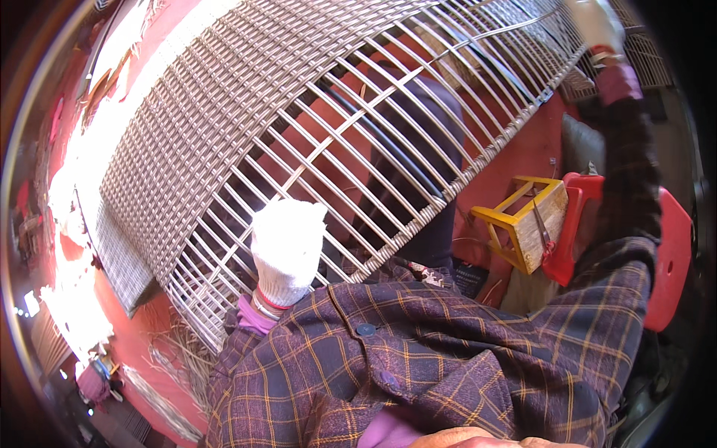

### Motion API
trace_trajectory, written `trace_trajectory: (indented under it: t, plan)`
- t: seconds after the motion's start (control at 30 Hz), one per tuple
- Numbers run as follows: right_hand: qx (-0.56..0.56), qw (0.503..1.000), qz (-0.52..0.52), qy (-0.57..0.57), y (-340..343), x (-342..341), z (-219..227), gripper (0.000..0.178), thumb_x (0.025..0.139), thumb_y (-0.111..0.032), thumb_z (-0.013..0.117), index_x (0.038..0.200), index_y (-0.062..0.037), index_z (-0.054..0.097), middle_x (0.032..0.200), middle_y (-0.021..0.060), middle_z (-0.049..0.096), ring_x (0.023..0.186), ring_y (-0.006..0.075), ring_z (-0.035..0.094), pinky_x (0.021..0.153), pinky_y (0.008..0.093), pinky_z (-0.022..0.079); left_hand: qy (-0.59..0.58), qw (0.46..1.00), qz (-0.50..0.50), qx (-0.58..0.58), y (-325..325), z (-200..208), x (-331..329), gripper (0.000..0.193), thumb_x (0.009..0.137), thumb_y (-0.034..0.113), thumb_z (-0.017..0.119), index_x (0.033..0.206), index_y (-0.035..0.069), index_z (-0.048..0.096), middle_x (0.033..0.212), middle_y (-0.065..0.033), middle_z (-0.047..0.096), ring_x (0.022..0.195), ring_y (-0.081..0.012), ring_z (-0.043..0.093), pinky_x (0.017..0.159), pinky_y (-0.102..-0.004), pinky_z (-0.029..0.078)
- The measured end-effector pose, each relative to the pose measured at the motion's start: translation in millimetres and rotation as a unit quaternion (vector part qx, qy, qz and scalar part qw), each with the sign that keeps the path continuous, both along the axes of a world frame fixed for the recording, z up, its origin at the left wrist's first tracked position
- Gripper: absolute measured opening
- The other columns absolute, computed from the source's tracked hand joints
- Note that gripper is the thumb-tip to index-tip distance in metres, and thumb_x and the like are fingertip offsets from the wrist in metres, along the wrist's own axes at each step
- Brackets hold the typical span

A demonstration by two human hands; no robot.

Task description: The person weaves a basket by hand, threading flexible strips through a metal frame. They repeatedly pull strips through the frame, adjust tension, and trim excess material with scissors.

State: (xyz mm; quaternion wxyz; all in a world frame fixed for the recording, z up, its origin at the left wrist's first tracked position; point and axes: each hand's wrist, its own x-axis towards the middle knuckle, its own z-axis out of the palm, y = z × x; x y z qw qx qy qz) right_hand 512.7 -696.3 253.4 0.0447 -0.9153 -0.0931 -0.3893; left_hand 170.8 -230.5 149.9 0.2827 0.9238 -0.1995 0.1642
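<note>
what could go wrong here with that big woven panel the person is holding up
The wicker panel is large and held only at two far-apart spots: the gloved left hand near its lower edge and the right hand at the far top corner, so it may twist or slip.

The loose unwoven ribs near the left hand could bend or snag the glove.

If the panel swings down, it might knock the small yellow stool and the tool lying on it.

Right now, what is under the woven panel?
Through the open ribs of the woven panel show the red floor and the person's dark trouser legs. The dense woven part hides the rest.
</note>
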Motion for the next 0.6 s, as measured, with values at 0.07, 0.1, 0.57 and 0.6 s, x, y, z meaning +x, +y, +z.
trace_trajectory:
  t: [0.07,0.1,0.57,0.6]
  plan:
    - [0.086,0.976,0.144,0.142,21,-21,-57,0.019,0.088,-0.013,0.064,0.099,-0.0029,0.075,0.096,0.0226,0.075,0.095,0.0403,0.073,0.086,0.0456,0.057,-0.008,1.0,0.005,-0.002,-3,4,1,0.029,0.078,-0.002,0.081,0.107,0.003,0.079,0.102,-0.0116,0.076,0.099,-0.0326,0.071,0.091,-0.0458,0.055]
    - [-0.03,0.969,0.194,0.15,27,-21,-79,0.028,0.098,-0.017,0.069,0.123,-0.0053,0.075,0.105,0.0156,0.079,0.097,0.0331,0.075,0.092,0.0387,0.057,-0.023,1.0,0.0,-0.008,-2,4,1,0.028,0.079,-0.003,0.082,0.106,0.003,0.079,0.102,-0.0115,0.076,0.099,-0.0325,0.071,0.09,-0.0455,0.056]
    - [0.089,0.905,0.191,0.368,10,27,-171,0.039,0.111,-0.029,0.055,0.143,-0.0106,0.067,0.132,0.0093,0.075,0.12,0.0192,0.07,0.105,0.0323,0.052,-0.031,0.94,0.262,0.216,149,-11,-140,0.021,0.093,0.009,0.077,0.114,0.006,0.078,0.097,-0.0075,0.078,0.088,-0.0176,0.073,0.078,-0.0309,0.061]
    - [0.061,0.9,0.222,0.371,10,28,-174,0.039,0.112,-0.03,0.055,0.142,-0.0097,0.067,0.132,0.0085,0.074,0.12,0.0191,0.07,0.106,0.033,0.052,-0.013,0.942,0.294,0.162,173,-9,-154,0.022,0.095,0.009,0.074,0.116,0.005,0.077,0.102,-0.0089,0.078,0.093,-0.0185,0.074,0.082,-0.0307,0.061]
